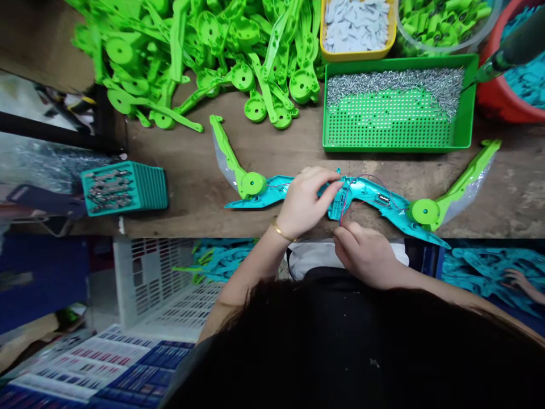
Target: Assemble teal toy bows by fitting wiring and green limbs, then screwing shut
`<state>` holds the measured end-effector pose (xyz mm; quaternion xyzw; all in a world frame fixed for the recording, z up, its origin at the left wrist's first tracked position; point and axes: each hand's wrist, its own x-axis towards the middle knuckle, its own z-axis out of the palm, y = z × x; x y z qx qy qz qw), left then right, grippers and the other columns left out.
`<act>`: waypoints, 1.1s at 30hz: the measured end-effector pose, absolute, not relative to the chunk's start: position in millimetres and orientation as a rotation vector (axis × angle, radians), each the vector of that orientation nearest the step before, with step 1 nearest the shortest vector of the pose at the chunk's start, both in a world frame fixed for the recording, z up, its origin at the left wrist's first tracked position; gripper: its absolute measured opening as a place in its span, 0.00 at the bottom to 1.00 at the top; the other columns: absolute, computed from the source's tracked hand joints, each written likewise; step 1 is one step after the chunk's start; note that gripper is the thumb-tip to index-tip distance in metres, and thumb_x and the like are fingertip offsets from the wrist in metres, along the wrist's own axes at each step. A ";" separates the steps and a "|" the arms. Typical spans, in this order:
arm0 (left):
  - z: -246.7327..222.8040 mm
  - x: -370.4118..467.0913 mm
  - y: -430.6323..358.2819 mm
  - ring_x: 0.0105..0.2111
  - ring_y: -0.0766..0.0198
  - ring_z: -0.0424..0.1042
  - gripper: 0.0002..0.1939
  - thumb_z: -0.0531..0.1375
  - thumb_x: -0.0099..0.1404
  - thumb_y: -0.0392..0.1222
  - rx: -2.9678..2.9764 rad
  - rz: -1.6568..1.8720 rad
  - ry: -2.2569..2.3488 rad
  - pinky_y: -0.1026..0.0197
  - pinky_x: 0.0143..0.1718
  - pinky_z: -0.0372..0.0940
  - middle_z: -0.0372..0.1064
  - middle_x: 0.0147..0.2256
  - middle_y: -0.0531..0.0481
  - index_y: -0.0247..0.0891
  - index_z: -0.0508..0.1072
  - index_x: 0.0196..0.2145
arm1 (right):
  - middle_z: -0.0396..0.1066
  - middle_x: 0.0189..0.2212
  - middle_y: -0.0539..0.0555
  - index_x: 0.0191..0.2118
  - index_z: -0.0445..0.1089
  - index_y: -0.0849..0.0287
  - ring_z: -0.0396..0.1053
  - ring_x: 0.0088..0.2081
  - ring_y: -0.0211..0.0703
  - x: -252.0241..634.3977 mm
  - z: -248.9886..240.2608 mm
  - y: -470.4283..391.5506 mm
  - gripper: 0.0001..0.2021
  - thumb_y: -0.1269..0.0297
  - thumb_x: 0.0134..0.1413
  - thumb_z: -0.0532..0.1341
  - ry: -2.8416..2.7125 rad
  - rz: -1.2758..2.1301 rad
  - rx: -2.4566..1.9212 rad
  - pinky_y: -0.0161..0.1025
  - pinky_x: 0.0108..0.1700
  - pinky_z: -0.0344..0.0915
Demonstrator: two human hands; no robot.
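Observation:
A curved blue plastic shell lies along the table's near edge. Jointed to its ends are a left green plastic arm and a right green plastic arm, each with a round hub and a greyish clear strip. My left hand is closed over the shell just left of its middle, fingertips at the centre block. Thin red and blue wires run from that block down to my right hand, whose fingers pinch them below the shell. A small metal spring-like part sits in the shell's right half.
Green plastic arms are heaped at the back left. A green basket holds screws, with a screwdriver over its right corner. Turquoise trays with metal parts stand left. Another person's hand reaches into blue pieces, lower right.

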<state>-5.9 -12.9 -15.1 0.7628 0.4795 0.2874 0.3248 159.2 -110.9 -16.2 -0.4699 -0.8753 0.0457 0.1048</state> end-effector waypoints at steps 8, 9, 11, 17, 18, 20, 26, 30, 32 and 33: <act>-12.6 42.4 22.4 0.50 0.48 0.64 0.13 0.57 0.69 0.43 2.291 0.255 1.146 0.48 0.51 0.59 0.70 0.46 0.41 0.36 0.78 0.44 | 0.69 0.32 0.53 0.40 0.70 0.58 0.65 0.29 0.38 157.2 -14.3 -111.7 0.07 0.67 0.63 0.54 -2.682 0.244 -1.350 0.38 0.32 0.55; -11.7 43.8 25.9 0.50 0.48 0.64 0.12 0.58 0.68 0.42 2.301 0.214 1.119 0.47 0.51 0.58 0.71 0.45 0.42 0.36 0.78 0.43 | 0.69 0.32 0.53 0.41 0.70 0.58 0.65 0.29 0.38 156.9 -15.5 -112.2 0.08 0.67 0.63 0.54 -2.681 0.252 -1.353 0.38 0.32 0.55; -10.1 44.3 31.4 0.49 0.49 0.65 0.10 0.58 0.68 0.41 2.295 0.198 1.062 0.48 0.51 0.57 0.72 0.45 0.44 0.38 0.79 0.41 | 0.69 0.33 0.54 0.41 0.70 0.59 0.66 0.30 0.38 157.0 -17.3 -113.1 0.08 0.68 0.63 0.54 -2.677 0.270 -1.361 0.37 0.32 0.55; -15.1 29.7 25.3 0.47 0.56 0.67 0.10 0.56 0.70 0.41 2.292 0.439 0.914 0.53 0.51 0.58 0.74 0.42 0.48 0.40 0.78 0.43 | 0.70 0.32 0.53 0.44 0.68 0.60 0.67 0.29 0.40 162.2 -2.1 -107.6 0.09 0.68 0.63 0.53 -2.684 0.379 -1.384 0.38 0.30 0.58; -17.6 25.2 21.6 0.47 0.57 0.68 0.10 0.56 0.70 0.41 2.287 0.467 0.907 0.53 0.50 0.59 0.75 0.42 0.48 0.40 0.77 0.44 | 0.70 0.31 0.53 0.45 0.68 0.61 0.68 0.29 0.41 164.3 4.3 -104.0 0.09 0.68 0.63 0.53 -2.684 0.417 -1.386 0.38 0.30 0.58; -23.1 16.2 14.1 0.47 0.58 0.69 0.11 0.55 0.71 0.40 2.252 0.518 0.905 0.54 0.51 0.59 0.75 0.42 0.47 0.39 0.76 0.45 | 0.72 0.32 0.56 0.45 0.68 0.62 0.69 0.31 0.42 170.4 18.4 -93.0 0.11 0.69 0.62 0.52 -2.674 0.470 -1.381 0.39 0.31 0.59; -35.3 4.2 -5.1 0.43 0.60 0.70 0.10 0.55 0.71 0.38 2.159 0.760 1.001 0.57 0.48 0.62 0.76 0.40 0.47 0.36 0.77 0.42 | 0.73 0.34 0.55 0.43 0.72 0.57 0.68 0.31 0.43 201.5 41.0 -27.6 0.11 0.62 0.57 0.57 -2.475 0.590 -1.466 0.40 0.33 0.60; -44.6 12.3 -20.0 0.40 0.60 0.71 0.10 0.56 0.71 0.39 2.076 0.963 1.176 0.57 0.46 0.63 0.77 0.39 0.48 0.36 0.76 0.45 | 0.76 0.35 0.53 0.42 0.73 0.55 0.70 0.33 0.44 215.7 34.2 13.4 0.10 0.64 0.54 0.58 -2.365 0.871 -1.566 0.43 0.39 0.65; -50.7 16.7 -26.2 0.40 0.61 0.70 0.13 0.55 0.72 0.38 2.063 1.023 1.238 0.57 0.45 0.62 0.77 0.40 0.48 0.37 0.73 0.51 | 0.77 0.35 0.53 0.42 0.74 0.56 0.71 0.35 0.44 217.8 29.9 24.5 0.10 0.65 0.55 0.59 -2.353 0.955 -1.620 0.44 0.41 0.66; -53.6 18.4 -28.7 0.40 0.61 0.70 0.14 0.54 0.72 0.38 2.081 1.046 1.248 0.57 0.45 0.62 0.76 0.40 0.48 0.37 0.73 0.52 | 0.77 0.35 0.54 0.42 0.74 0.56 0.72 0.35 0.45 218.1 28.1 28.0 0.10 0.65 0.55 0.59 -2.355 0.979 -1.635 0.44 0.41 0.67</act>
